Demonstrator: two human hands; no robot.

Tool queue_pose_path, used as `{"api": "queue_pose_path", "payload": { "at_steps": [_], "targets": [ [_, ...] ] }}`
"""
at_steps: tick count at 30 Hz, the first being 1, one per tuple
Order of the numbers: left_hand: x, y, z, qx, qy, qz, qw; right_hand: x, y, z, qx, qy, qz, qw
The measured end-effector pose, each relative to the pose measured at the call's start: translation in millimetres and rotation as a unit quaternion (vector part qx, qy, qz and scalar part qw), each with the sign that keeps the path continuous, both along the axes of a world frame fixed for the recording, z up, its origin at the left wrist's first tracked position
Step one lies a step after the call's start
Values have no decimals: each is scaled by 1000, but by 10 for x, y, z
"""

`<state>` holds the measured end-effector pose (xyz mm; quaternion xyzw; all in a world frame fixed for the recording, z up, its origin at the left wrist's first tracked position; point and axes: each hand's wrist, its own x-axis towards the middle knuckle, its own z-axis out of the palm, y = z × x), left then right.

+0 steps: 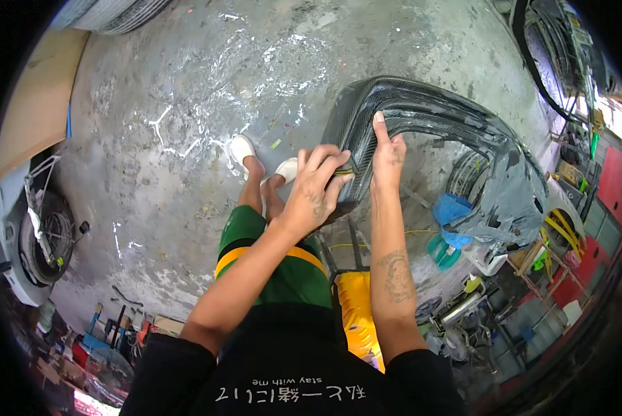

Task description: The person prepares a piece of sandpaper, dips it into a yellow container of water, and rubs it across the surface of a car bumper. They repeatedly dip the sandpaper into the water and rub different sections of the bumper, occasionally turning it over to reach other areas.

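A large curved black part [436,111] with a carbon-weave pattern stretches from the centre to the right, its right end grey and scuffed. My left hand [318,187] is closed at its left lower end, pinching a small dark and yellow piece [344,171] against or just beside the surface. Further right, my right hand [390,152] holds the inner edge of the part, with the thumb extended along the top and the other fingers curled, partly hidden.
Below the part are a dark stand [356,243], a yellow cover [358,312] and a blue bag [452,213]. A wheel [47,236] lies at the left. Tools and metal parts [463,308] crowd the lower right. Tyres [127,15] show at the upper left.
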<state>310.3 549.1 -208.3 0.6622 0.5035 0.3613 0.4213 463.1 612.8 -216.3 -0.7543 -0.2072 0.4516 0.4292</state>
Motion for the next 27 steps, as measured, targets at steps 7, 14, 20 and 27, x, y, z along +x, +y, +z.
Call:
{"api": "queue_pose_path", "payload": {
  "at_steps": [7,14,20,27],
  "targets": [
    [47,25,59,36,-7,24,999,-20,-54,9,1,1,-9,1000],
    [-26,-349,128,12,20,14,1000,-20,-55,-56,13,2,-4,1000],
    [-161,-113,31,-143,-106,148,973,20,-66,170,-28,95,-19,995],
    [-1159,-260,-128,-150,101,15,983,622,-1718,326,54,112,-23,992]
  ]
}}
